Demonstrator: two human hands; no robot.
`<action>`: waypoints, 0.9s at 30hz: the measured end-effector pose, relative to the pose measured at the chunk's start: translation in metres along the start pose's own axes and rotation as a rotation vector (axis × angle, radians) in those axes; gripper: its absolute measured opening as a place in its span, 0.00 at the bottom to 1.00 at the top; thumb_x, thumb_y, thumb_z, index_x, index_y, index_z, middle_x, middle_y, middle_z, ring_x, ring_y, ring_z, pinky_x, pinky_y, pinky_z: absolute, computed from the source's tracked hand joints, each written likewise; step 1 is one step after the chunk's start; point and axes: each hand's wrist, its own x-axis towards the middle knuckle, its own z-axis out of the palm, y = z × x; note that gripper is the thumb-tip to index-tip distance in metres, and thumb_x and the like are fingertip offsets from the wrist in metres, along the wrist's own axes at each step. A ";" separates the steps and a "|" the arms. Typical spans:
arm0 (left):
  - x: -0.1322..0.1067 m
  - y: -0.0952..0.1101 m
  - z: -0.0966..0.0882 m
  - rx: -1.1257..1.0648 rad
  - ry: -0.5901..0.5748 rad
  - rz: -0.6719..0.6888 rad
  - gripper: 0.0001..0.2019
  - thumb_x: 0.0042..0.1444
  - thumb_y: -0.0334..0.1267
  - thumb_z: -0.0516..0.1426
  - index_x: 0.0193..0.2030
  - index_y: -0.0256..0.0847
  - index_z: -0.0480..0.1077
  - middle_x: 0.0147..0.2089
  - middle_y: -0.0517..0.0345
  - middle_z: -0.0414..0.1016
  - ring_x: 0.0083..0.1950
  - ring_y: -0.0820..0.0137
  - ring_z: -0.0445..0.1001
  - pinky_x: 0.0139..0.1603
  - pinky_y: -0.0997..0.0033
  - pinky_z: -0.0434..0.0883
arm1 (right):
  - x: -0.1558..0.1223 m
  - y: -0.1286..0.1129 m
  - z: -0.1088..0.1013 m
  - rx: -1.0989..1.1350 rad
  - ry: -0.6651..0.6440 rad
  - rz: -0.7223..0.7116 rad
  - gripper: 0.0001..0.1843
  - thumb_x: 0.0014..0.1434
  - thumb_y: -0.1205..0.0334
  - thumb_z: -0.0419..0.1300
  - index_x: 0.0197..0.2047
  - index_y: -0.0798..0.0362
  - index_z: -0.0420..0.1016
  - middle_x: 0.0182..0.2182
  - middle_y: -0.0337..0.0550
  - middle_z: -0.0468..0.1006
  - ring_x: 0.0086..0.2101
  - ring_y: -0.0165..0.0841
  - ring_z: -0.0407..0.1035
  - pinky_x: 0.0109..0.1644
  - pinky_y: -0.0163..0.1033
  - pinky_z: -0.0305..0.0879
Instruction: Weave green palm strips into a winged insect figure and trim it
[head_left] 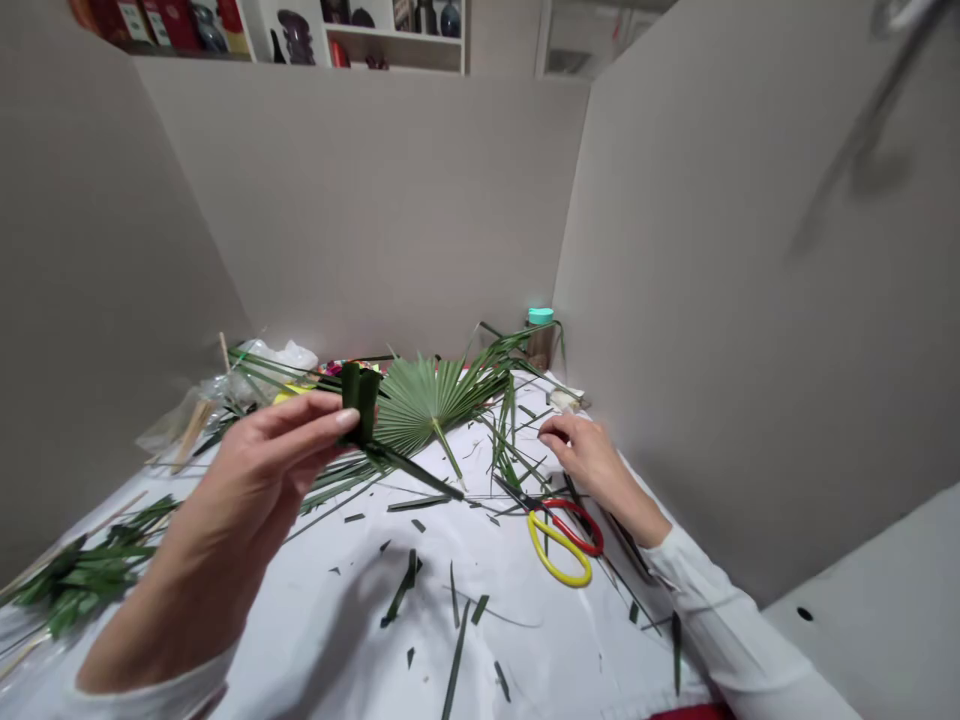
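Observation:
My left hand [281, 455] is raised over the table, thumb and fingers pinching a folded palm leaf strip [361, 400]. A long tail of the strip slants down to the right. On the other side, my right hand [589, 460] hovers near some cut leaf strips, its fingertips pressed together; whatever they hold, if anything, cannot be made out. Scissors [559, 540] with one red and one yellow handle lie partly spread below my right hand. Behind my hands a fan-shaped palm leaf [420, 400] lies with its stalk toward me.
Leaf scraps [405, 585] dot the white tabletop [330, 630]. A bundle of folded green leaves [97, 570] lies at left, with plastic bags [277, 355] behind. A bottle with a turquoise lid [540, 318] stands in the back right corner. Grey panels [375, 200] enclose the table.

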 end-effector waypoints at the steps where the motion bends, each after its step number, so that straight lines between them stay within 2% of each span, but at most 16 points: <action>1: 0.008 0.003 0.003 0.025 -0.018 0.049 0.06 0.51 0.36 0.71 0.33 0.53 0.83 0.45 0.56 0.83 0.52 0.59 0.77 0.47 0.68 0.78 | 0.004 0.002 0.003 0.001 -0.016 0.002 0.18 0.70 0.52 0.63 0.57 0.53 0.75 0.54 0.48 0.78 0.49 0.39 0.76 0.54 0.52 0.76; 5: 0.042 0.003 0.010 0.073 -0.117 0.138 0.03 0.58 0.34 0.67 0.39 0.40 0.79 0.43 0.55 0.81 0.45 0.63 0.78 0.48 0.60 0.78 | 0.009 0.003 0.020 0.012 -0.094 -0.014 0.18 0.70 0.52 0.63 0.57 0.53 0.75 0.54 0.48 0.78 0.49 0.38 0.76 0.53 0.51 0.76; 7: 0.054 -0.001 0.013 0.088 -0.136 0.141 0.05 0.64 0.36 0.65 0.43 0.37 0.76 0.46 0.55 0.81 0.44 0.64 0.79 0.47 0.57 0.78 | 0.012 0.004 0.022 0.013 -0.125 -0.023 0.18 0.69 0.52 0.63 0.57 0.53 0.75 0.55 0.48 0.78 0.50 0.39 0.76 0.54 0.52 0.76; 9: 0.063 -0.004 0.015 0.110 -0.142 0.135 0.06 0.66 0.40 0.63 0.43 0.39 0.77 0.48 0.53 0.81 0.46 0.63 0.80 0.48 0.55 0.79 | 0.017 0.007 0.016 -0.007 -0.135 -0.008 0.18 0.70 0.52 0.63 0.57 0.52 0.75 0.55 0.48 0.78 0.50 0.39 0.76 0.54 0.52 0.76; 12: 0.067 -0.002 0.019 0.140 -0.112 0.145 0.06 0.55 0.45 0.70 0.36 0.49 0.80 0.44 0.55 0.84 0.51 0.56 0.80 0.57 0.49 0.77 | 0.030 0.017 -0.002 -0.070 -0.122 0.043 0.18 0.69 0.52 0.63 0.58 0.52 0.75 0.56 0.48 0.77 0.51 0.39 0.75 0.55 0.53 0.75; 15: 0.063 0.006 0.024 0.165 -0.045 0.164 0.07 0.45 0.46 0.73 0.30 0.58 0.81 0.41 0.59 0.85 0.58 0.47 0.78 0.70 0.46 0.69 | 0.042 0.026 -0.012 -0.149 -0.119 0.103 0.19 0.70 0.52 0.63 0.58 0.52 0.74 0.57 0.48 0.77 0.51 0.40 0.75 0.55 0.53 0.75; 19: 0.061 0.012 0.029 0.182 0.002 0.193 0.06 0.48 0.45 0.71 0.29 0.62 0.79 0.44 0.64 0.85 0.64 0.47 0.74 0.77 0.50 0.60 | 0.048 0.027 0.003 -0.275 -0.155 0.181 0.20 0.69 0.52 0.63 0.59 0.52 0.74 0.57 0.49 0.76 0.52 0.40 0.75 0.55 0.53 0.75; 23: 0.070 0.007 0.033 0.180 0.049 0.215 0.05 0.49 0.43 0.70 0.32 0.57 0.80 0.45 0.63 0.84 0.65 0.51 0.75 0.73 0.55 0.64 | 0.046 0.023 0.028 -0.373 -0.204 0.183 0.20 0.69 0.52 0.64 0.59 0.53 0.74 0.56 0.49 0.77 0.51 0.40 0.75 0.55 0.53 0.75; 27: 0.076 0.001 0.036 0.179 0.081 0.230 0.08 0.46 0.43 0.71 0.34 0.53 0.80 0.42 0.61 0.82 0.63 0.52 0.75 0.68 0.58 0.69 | 0.048 0.027 0.035 -0.449 -0.176 0.183 0.21 0.69 0.52 0.64 0.60 0.53 0.73 0.58 0.50 0.76 0.53 0.41 0.74 0.57 0.54 0.74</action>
